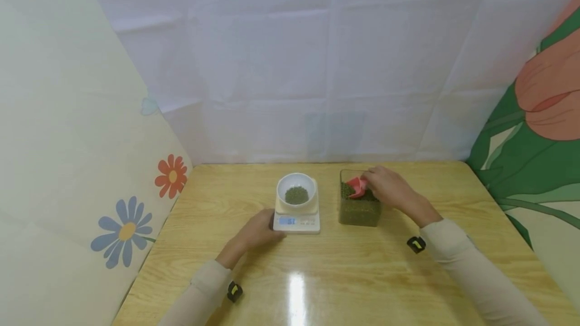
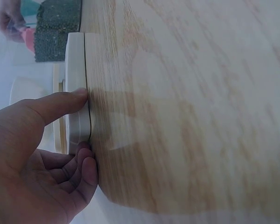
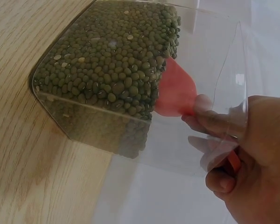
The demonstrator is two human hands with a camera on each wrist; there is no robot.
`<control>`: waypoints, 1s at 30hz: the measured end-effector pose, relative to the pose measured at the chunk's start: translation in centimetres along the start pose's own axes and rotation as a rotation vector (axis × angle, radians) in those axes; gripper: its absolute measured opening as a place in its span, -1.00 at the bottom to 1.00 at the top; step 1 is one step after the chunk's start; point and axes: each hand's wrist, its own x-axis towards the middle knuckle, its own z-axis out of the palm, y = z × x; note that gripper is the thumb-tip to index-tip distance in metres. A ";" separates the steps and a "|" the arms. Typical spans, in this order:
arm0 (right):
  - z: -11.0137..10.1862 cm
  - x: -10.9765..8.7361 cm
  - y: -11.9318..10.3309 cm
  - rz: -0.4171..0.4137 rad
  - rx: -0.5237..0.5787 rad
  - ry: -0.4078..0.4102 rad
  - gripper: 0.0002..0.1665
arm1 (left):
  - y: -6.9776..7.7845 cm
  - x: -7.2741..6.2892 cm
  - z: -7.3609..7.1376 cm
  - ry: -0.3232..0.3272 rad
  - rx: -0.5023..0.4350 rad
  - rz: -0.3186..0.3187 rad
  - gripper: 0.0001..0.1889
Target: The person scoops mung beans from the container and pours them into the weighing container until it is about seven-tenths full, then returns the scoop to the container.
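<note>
A white kitchen scale (image 1: 312, 226) with a lit display stands on the table. On top of it rests a white bowl (image 1: 283, 183) with a layer of mung beans (image 1: 296, 195). My left hand (image 1: 259, 228) holds the scale by its near left corner, thumb (image 2: 60, 106) against the front side and fingers curled at the corner. To the right, my right hand (image 1: 390, 188) grips the handle of a pink scoop (image 3: 176, 88) inside a clear square container (image 3: 224, 56). The scoop's tip touches the mung beans (image 3: 107, 60) there; its front edge is hidden among them.
The wooden table (image 1: 344, 265) carries the scale and the container side by side, with a gap between them. A white cloth backdrop (image 1: 272, 64) rises behind the table. Flower-printed panels stand at the left (image 1: 54, 165) and right.
</note>
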 end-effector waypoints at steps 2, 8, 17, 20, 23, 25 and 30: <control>0.0 -0.1 0.0 0.000 0.003 -0.004 -0.76 | -0.1 0.0 0.0 -0.002 -0.002 -0.005 -0.48; -0.1 -0.2 0.0 0.003 0.016 -0.007 -0.78 | -0.1 0.0 0.1 -0.008 -0.007 0.009 -0.48; -0.3 -0.3 0.1 0.013 0.037 -0.020 -0.77 | 0.0 0.0 0.1 -0.004 -0.006 0.012 -0.48; -0.4 -0.3 0.1 0.010 0.045 -0.015 -0.79 | 0.1 -0.1 0.0 -0.004 -0.014 0.011 -0.47; -0.5 -0.3 0.0 0.010 0.052 -0.008 -0.79 | 0.2 -0.1 0.0 -0.004 -0.017 0.012 -0.45; -0.5 -0.3 0.0 0.012 0.055 -0.006 -0.79 | 0.2 -0.1 -0.1 -0.002 -0.017 0.020 -0.44; -0.6 -0.2 0.0 0.022 0.075 0.000 -0.79 | 0.1 -0.2 -0.1 0.004 -0.017 0.030 -0.42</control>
